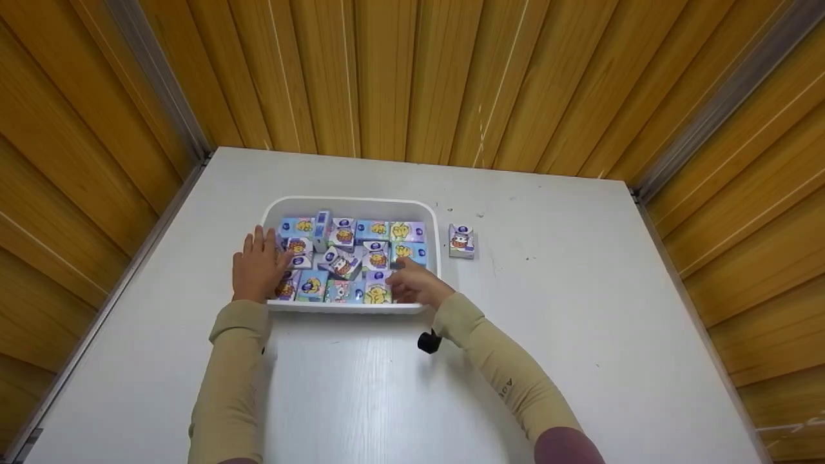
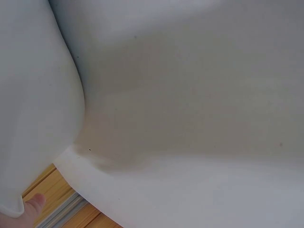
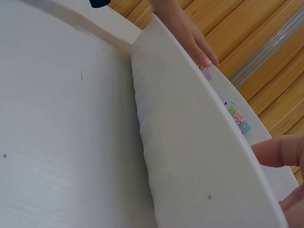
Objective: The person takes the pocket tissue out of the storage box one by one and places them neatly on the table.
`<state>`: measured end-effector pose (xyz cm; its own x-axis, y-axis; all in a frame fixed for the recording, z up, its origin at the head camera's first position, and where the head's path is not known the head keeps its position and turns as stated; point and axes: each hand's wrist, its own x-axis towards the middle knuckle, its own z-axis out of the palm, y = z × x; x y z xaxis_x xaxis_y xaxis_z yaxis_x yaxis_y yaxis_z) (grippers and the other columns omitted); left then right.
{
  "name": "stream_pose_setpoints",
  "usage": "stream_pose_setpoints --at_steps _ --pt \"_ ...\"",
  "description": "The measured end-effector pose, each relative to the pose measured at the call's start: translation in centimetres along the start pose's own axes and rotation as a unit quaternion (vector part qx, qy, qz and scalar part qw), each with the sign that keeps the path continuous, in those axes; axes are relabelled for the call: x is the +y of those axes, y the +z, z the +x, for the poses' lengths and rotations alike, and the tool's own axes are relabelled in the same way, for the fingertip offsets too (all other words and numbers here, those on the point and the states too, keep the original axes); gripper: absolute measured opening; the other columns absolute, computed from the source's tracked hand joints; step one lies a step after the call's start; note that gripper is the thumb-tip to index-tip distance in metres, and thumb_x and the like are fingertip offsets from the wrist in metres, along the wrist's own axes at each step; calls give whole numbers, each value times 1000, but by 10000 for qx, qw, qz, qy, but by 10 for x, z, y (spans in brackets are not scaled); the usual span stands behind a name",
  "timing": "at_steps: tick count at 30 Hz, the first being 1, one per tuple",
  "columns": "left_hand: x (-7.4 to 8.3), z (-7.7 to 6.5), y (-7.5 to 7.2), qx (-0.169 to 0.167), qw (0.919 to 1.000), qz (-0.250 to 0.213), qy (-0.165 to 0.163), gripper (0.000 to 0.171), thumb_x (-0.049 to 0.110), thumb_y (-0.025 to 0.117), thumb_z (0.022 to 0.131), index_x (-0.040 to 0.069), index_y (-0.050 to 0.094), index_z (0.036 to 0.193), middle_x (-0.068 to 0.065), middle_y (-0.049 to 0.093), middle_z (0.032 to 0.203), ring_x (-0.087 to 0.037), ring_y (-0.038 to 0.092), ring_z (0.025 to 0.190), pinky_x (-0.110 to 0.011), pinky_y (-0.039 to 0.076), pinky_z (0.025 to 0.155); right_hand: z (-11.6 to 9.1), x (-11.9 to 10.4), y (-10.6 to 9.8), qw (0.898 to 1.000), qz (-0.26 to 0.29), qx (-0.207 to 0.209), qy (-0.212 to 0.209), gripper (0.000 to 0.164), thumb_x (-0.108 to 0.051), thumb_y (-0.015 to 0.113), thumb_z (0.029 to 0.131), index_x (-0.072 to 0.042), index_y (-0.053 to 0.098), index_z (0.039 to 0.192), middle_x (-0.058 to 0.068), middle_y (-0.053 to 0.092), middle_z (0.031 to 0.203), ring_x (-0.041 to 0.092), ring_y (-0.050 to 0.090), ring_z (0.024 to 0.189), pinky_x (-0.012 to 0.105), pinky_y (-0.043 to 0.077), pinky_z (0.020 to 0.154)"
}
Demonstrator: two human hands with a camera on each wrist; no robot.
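Observation:
A white tray holds several small cartoon-printed boxes, some lying in rows and one tilted box on top in the middle. A narrow box stands on edge near the back left. My left hand lies over the tray's left rim, fingers straight, thumb reaching inside beside a lion-printed box. My right hand reaches into the near right corner with bent fingers, close to a yellow-figure box. In the right wrist view its finger shows past the rim; whether it grips a box I cannot tell.
One more box lies on the white table just right of the tray. A black object shows under the right wrist. Yellow wood-patterned walls stand behind and along both sides of the table.

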<state>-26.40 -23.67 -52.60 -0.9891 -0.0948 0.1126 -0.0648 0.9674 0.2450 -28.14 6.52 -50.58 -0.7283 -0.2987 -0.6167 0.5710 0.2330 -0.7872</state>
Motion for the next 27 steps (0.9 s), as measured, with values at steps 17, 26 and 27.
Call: stream_pose_setpoints --at_steps 17,26,27 --pt "1 0 0 13 10000 85 9 72 49 37 89 1 21 139 -25 18 144 -42 17 131 -60 28 96 1 1 5 9988 -487 -21 -108 86 9 54 73 -19 10 142 5 49 71 13 49 56 24 48 54" --pt "1 0 -1 -79 9999 76 -21 72 49 37 89 1 19 140 -24 16 145 -42 16 131 -60 27 97 0 -1 3 9997 -177 48 -167 60 8 51 75 -17 36 128 5 49 74 13 48 57 24 48 56" --pt "1 0 -2 -86 9999 91 -12 71 48 37 89 1 19 140 -24 16 145 -42 16 131 -60 27 97 -1 -1 2 9998 -138 52 -156 59 8 51 76 -18 36 127 4 48 73 12 47 55 23 46 53"
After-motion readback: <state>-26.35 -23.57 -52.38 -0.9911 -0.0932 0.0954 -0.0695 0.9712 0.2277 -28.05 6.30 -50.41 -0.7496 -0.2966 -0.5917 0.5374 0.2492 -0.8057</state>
